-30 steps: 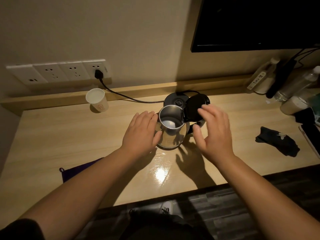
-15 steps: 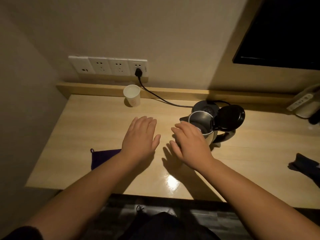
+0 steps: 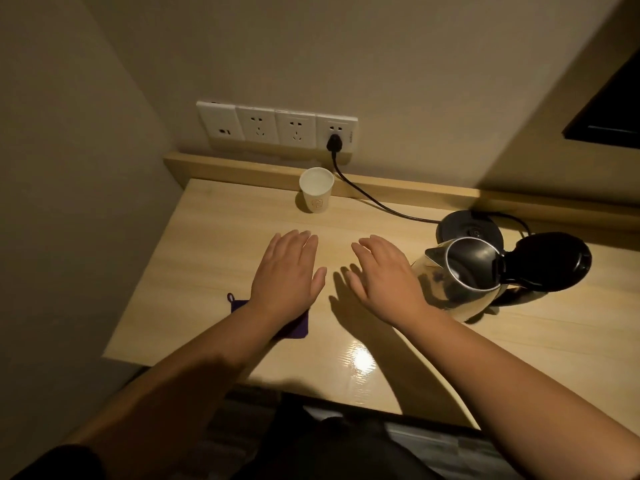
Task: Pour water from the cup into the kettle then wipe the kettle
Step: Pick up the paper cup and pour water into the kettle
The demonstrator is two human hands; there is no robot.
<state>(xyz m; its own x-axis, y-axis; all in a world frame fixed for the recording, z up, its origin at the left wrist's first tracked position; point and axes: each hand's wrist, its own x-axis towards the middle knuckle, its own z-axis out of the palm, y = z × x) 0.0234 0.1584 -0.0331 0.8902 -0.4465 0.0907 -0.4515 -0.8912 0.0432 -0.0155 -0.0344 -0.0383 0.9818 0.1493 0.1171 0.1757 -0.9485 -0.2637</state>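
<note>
A white paper cup (image 3: pixel 316 195) stands upright at the back of the wooden desk (image 3: pixel 519 344), near the wall. The steel kettle (image 3: pixel 457 282) sits on the desk to the right, its black lid (image 3: pixel 550 259) flipped open. My left hand (image 3: pixel 287 275) hovers flat and empty over the desk, short of the cup. My right hand (image 3: pixel 384 278) is also flat and empty, just left of the kettle and apart from it. A purple cloth (image 3: pixel 292 325) lies partly hidden under my left wrist.
The kettle's black base (image 3: pixel 469 230) sits behind the kettle, its cord (image 3: pixel 377 204) running to a wall socket strip (image 3: pixel 277 126). A side wall closes the desk's left end. A dark screen corner (image 3: pixel 609 123) shows at the upper right.
Both hands have left the kettle and shifted left toward the cup side. The view has swung left, so the kettle now sits to the right of my hands.
</note>
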